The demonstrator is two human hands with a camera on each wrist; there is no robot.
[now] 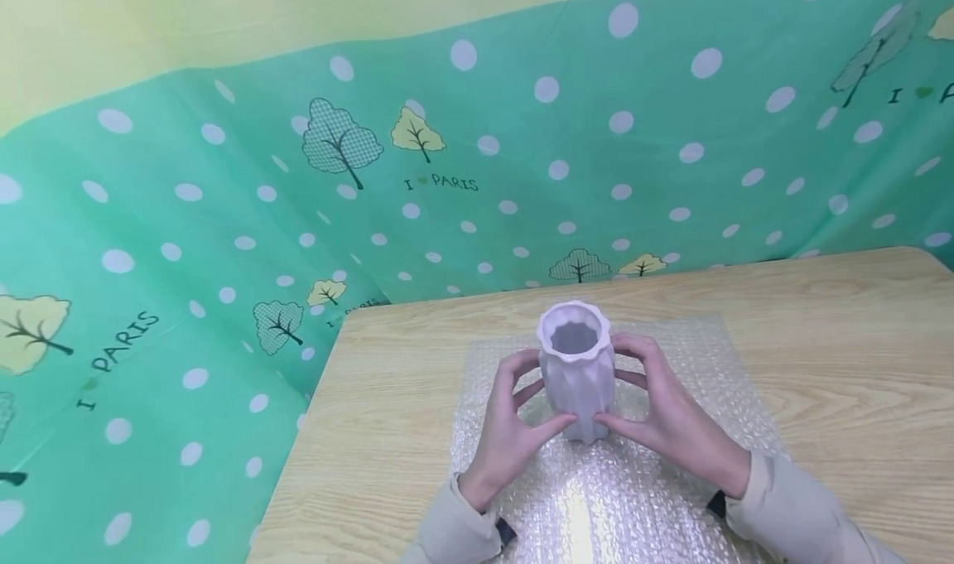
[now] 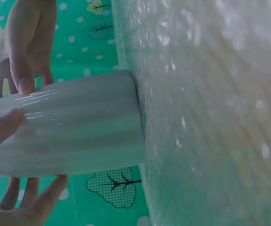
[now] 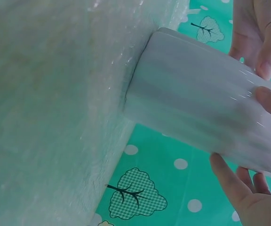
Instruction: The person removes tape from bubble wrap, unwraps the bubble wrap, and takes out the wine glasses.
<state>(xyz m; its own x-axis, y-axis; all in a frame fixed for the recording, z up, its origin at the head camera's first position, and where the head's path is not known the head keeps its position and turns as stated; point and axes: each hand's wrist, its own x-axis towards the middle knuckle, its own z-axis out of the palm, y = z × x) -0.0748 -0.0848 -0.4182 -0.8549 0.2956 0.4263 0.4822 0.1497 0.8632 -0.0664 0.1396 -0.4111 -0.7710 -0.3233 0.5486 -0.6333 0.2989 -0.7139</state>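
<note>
A glossy white vase (image 1: 577, 382) with a scalloped rim and fluted sides stands upright on a sheet of bubble wrap (image 1: 566, 498). My left hand (image 1: 510, 427) grips its left side, thumb at the front and fingers curving round behind. From the right, my right hand (image 1: 667, 407) holds it in the same way, and the two thumb tips lie close together on the front. In the left wrist view the vase (image 2: 74, 127) has its base against the bubble wrap (image 2: 211, 117). The right wrist view also shows the vase (image 3: 187, 89) between both hands.
Under the bubble wrap is a light wooden table (image 1: 373, 407). A green cloth (image 1: 246, 216) with white dots, trees and lettering hangs behind and to the left of it. Pale sleeves (image 1: 797, 506) cover both forearms, with dark straps at the wrists.
</note>
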